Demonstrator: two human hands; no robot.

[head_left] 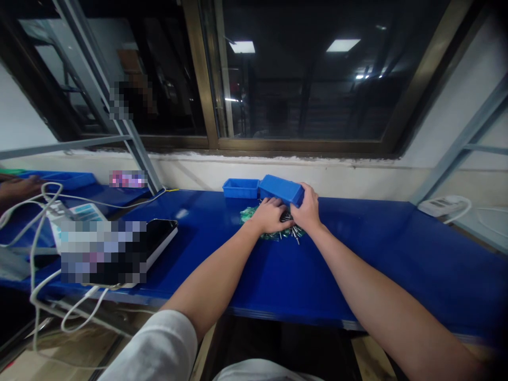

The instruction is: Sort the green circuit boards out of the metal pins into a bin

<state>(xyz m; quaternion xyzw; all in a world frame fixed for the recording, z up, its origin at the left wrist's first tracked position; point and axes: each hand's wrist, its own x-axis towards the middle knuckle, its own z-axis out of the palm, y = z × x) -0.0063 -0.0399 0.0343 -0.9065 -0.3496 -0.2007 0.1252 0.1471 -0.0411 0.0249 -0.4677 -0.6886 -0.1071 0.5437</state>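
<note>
- Your right hand point(307, 209) grips the tilted blue bin point(281, 189) by its end, above the table point(377, 254).
- Your left hand point(270, 217) curves over metal pieces point(296, 233) on green plastic point(246, 214); pinching cannot be determined.
- Marks on the white item point(88, 212) at left: illegible.

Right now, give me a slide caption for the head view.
Right hand holding a tilted blue bin by thin metal pieces and green plastic, left hand at the pile.

Free tabletop point(397, 238) rightward (wall point(349, 182) behind)
</note>
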